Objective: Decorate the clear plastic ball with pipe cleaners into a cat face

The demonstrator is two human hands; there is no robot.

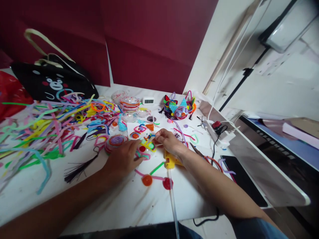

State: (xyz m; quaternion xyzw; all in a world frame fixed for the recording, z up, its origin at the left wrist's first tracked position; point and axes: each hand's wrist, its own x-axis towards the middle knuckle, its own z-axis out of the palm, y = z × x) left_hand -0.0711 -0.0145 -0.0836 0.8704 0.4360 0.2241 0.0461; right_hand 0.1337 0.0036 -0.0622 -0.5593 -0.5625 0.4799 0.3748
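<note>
My left hand (pixel 122 158) rests at the side of a clear rounded piece (pixel 147 150) decorated with yellow, green, pink and red pipe cleaners, its fingers curled against it. My right hand (pixel 167 141) is closed in a pinch at the upper right of that piece; a small bluish bit shows by its fingertips, too small to name. Below the right wrist lies a yellow glue gun (pixel 170 162), partly hidden by the forearm, with a long clear glue stick (pixel 173 202) sticking out towards me. A coiled orange disc (pixel 147 180) and a red disc (pixel 167 183) lie in front.
A tangled heap of pipe cleaners (pixel 57 121) covers the left side. Black tassels (pixel 79 169), a black bag (pixel 53 81), a small digital timer (pixel 148 101) and finished colourful ornaments (pixel 179 108) stand around. Scissors (pixel 197 150), a power strip (pixel 221 141) and a black tablet (pixel 245 179) are at right.
</note>
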